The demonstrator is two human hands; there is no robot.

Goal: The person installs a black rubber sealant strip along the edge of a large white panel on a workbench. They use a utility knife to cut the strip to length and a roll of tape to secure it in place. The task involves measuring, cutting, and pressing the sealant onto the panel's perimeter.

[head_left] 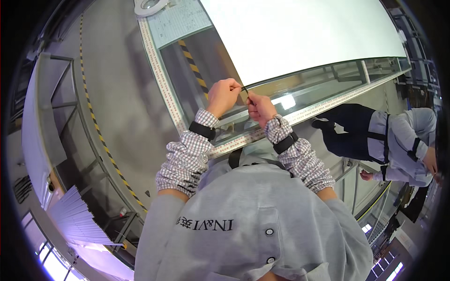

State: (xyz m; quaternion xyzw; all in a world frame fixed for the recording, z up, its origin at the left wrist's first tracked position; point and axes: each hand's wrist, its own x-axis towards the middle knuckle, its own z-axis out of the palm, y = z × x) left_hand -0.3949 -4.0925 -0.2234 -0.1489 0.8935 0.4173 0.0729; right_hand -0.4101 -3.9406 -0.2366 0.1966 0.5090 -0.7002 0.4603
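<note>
Over the near corner of a large white sheet [300,37], my two hands meet fingertip to fingertip. My left hand [224,97] is closed in a pinch at one end of a thin dark strip [244,89]. The fingers of my right hand [260,108] are curled closed round its other end, just right of the left hand. The strip is too small to tell its exact kind. Under the hands lies a glass-topped table [187,107], its rim covered with printed tape. Whether the strip touches the sheet's corner, I cannot tell.
A roll of white tape [151,6] sits at the table's far left corner, near a printed paper sheet [180,23]. To the right a co-worker [398,140] stands close to the table. Black-and-yellow tape [101,136] runs along the floor at left, beside a metal-framed rack [77,105].
</note>
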